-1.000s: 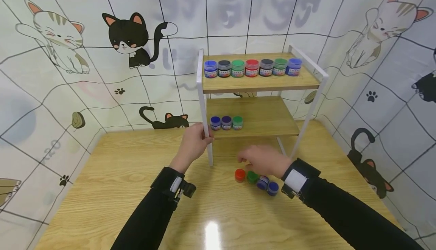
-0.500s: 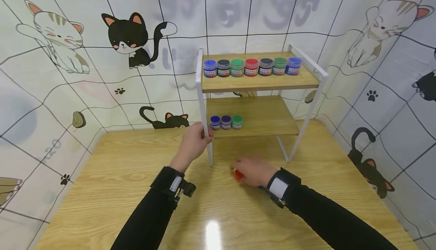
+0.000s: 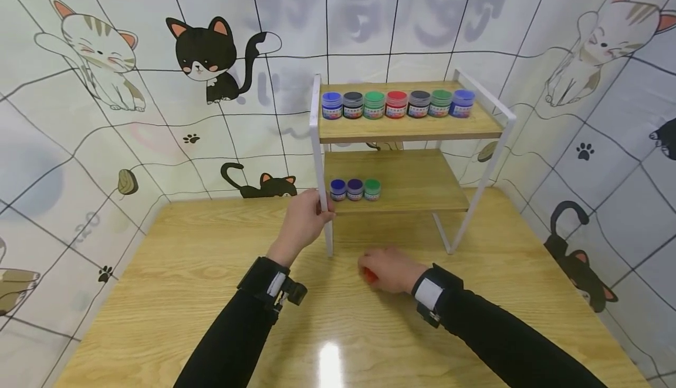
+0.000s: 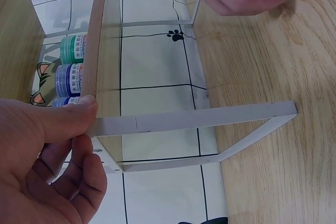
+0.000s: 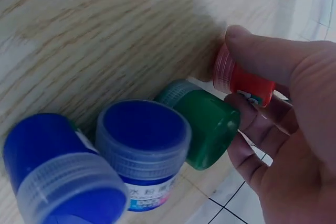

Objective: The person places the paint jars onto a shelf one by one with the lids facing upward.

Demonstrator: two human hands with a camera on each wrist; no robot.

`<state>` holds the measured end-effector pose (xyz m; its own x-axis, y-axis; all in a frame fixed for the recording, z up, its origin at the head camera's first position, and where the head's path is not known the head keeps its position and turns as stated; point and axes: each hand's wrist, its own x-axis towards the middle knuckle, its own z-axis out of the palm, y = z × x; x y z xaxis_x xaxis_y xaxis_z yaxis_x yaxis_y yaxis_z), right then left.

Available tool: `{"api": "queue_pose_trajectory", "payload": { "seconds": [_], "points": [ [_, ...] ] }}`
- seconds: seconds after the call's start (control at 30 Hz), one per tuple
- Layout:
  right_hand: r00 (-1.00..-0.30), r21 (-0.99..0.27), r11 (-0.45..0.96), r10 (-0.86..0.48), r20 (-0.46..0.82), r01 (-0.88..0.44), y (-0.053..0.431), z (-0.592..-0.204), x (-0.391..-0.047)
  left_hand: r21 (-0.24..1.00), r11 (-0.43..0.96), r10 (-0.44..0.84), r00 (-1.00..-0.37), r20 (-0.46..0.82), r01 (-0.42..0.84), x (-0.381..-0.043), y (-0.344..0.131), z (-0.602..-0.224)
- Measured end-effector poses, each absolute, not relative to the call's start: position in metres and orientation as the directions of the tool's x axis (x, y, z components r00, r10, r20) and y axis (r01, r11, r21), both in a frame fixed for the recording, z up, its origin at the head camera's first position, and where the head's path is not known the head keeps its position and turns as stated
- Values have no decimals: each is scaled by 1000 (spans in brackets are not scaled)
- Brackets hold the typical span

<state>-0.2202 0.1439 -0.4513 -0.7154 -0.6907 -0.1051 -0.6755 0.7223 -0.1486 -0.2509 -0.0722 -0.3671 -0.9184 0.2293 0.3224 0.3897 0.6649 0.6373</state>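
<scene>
My left hand [image 3: 302, 222] pinches the white front-left post [image 4: 199, 120] of a two-tier shelf, thumb and fingers at the lower board's edge. On the table in front of the shelf, my right hand [image 3: 395, 270] holds a small red paint jar [image 5: 253, 85] between thumb and fingers. Close beside that hand, the right wrist view shows a green paint jar [image 5: 212, 132] lying tilted, a blue paint jar [image 5: 144, 129] and another blue paint jar [image 5: 47, 145]. In the head view the right hand and wrist hide these three.
Along the top board [image 3: 412, 131] runs a row of several paint jars [image 3: 396, 105]. The lower board [image 3: 422, 191] bears a blue jar [image 3: 338, 189], a purple jar [image 3: 355, 189] and a green jar [image 3: 372, 189] at its left end. Cat-patterned sheeting [image 3: 253, 106] stands behind.
My right hand has come down and left onto the red jar and taken hold of it, covering the other loose jars. The left hand keeps its grip on the post.
</scene>
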Motion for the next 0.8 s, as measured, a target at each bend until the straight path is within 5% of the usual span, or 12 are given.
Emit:
{"api": "queue_pose_trajectory", "payload": {
  "seconds": [0.4,0.8],
  "points": [
    [-712,-285,703,-696,-91,-651,139,-446,-225,638,665,232,-919,318,389,-252,-71,-366],
    [-723,-234,722,-684,-96,-652,138,-446,-227,649,662,225,-925,306,375,-252,-70,-367]
  ]
}}
